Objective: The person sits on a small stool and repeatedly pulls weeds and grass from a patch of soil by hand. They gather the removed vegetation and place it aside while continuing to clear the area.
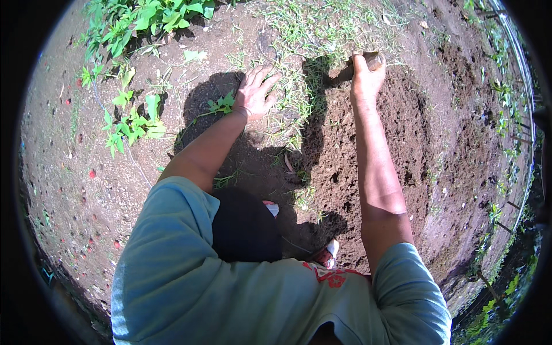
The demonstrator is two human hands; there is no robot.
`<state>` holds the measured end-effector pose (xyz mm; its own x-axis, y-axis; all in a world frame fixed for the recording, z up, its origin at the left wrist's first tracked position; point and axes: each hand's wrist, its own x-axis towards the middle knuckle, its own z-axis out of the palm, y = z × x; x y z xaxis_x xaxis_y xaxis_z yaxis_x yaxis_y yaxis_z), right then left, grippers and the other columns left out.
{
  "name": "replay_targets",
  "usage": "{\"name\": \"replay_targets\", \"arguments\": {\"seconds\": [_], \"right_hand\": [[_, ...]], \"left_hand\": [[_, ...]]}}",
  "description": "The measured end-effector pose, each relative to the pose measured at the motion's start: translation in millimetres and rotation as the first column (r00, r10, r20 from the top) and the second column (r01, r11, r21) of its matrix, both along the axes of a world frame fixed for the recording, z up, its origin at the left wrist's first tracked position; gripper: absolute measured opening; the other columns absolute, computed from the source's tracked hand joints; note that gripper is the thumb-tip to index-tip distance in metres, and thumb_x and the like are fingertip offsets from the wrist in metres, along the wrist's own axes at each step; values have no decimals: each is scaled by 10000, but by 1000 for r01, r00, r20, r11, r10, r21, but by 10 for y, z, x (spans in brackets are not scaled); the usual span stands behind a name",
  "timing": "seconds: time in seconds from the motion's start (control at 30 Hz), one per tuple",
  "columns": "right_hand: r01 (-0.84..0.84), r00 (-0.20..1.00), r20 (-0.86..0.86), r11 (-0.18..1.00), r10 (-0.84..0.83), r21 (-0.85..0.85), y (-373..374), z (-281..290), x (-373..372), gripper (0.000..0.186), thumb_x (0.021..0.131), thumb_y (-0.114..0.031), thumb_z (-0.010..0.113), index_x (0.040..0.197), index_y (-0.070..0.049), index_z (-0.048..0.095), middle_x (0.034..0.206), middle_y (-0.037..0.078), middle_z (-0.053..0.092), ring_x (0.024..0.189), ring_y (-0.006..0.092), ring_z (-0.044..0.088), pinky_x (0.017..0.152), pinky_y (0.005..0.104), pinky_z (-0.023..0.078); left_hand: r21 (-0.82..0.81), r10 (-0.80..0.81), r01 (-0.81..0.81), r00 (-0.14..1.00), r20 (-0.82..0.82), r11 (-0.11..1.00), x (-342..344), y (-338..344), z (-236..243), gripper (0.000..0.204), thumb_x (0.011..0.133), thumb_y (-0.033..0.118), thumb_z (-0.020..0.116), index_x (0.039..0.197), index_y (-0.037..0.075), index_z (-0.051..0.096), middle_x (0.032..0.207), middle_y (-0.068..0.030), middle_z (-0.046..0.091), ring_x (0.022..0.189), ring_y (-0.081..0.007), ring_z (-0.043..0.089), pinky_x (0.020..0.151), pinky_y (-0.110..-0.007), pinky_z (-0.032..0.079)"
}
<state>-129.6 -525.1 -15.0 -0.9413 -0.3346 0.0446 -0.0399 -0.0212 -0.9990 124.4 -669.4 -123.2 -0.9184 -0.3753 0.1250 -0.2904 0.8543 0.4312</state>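
Soil (63, 144), bare and brown, strewn with small red bits (92, 173). Low seedling (135, 123), green, broad-leaved, in sunlight. Leafy plant (155, 14), larger and denser, at the upper edge. Sleeve (184, 210), blue-green, short, on the left arm. Sprig (223, 103), green, just beside the left wrist. Trouser leg (244, 224), black. Left hand (256, 92), palm down, fingers spread, holding nothing visible, reaching to the near edge of the grass; whether it presses on the ground cannot be told. Grass (296, 95), short, green mixed with paler blades, lying in a strip between the two hands, partly in shadow. Shoe (330, 253), white and red, below the grass. Right hand (367, 86), thumb and fingers closed around a dark object (373, 58), kind unclear, at the grass's right-hand border. Crumbly soil (397, 149), dark, pitted, alongside the right forearm. Greenery (489, 316), lower right corner. Pale line (528, 103), long, curving down the far right.
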Motion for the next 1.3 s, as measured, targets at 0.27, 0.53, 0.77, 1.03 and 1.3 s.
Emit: {"name": "replay_targets", "arguments": {"seconds": [0.27,0.53,0.77,1.03,1.3], "right_hand": [[-481,876,-150,805,459,-348,43,1770,-52,281,960,-293,713,856,-55,607,756,85,581,723,220,593,694,381,511],[-515,794,18,656,608,551,-961,-20,1398,487,804,-289,774,1189,-102,543,1062,205,727,1012,362,725,913,447,570],[-486,677,-31,478,736,732,-664,529,1573,504,779,-303,774,1209,-121,584,1021,180,731,1026,350,719,927,460,569],[-697,703,-140,635,697,-333,121,1669,-19,80,910,-100,637,883,-45,585,794,35,572,718,134,538,650,341,471],[-631,763,102,702,638,330,-387,573,1457,394,768,-216,803,1068,-66,596,939,123,686,908,220,682,831,375,556]], "left_hand": [[-27,4,-4,1000,16,1000,5,8,-74,589,931,287,609,1499,168,512,1573,-179,429,1476,-427,359,1253,-532,268],[492,177,-57,963,-202,869,1,-55,-379,562,946,374,601,1449,130,541,1470,-171,501,1432,-374,416,1251,-511,268],[-77,84,-61,934,348,995,0,6,-139,582,950,327,582,1495,143,486,1554,-164,433,1475,-370,367,1245,-518,269],[-36,0,4,995,99,999,11,-10,-36,577,935,235,608,1500,177,505,1559,-176,435,1464,-400,372,1247,-520,263],[-109,15,-16,1000,-10,994,43,-29,-73,598,914,249,620,1495,151,516,1520,-182,471,1417,-404,429,1221,-517,314]]}}
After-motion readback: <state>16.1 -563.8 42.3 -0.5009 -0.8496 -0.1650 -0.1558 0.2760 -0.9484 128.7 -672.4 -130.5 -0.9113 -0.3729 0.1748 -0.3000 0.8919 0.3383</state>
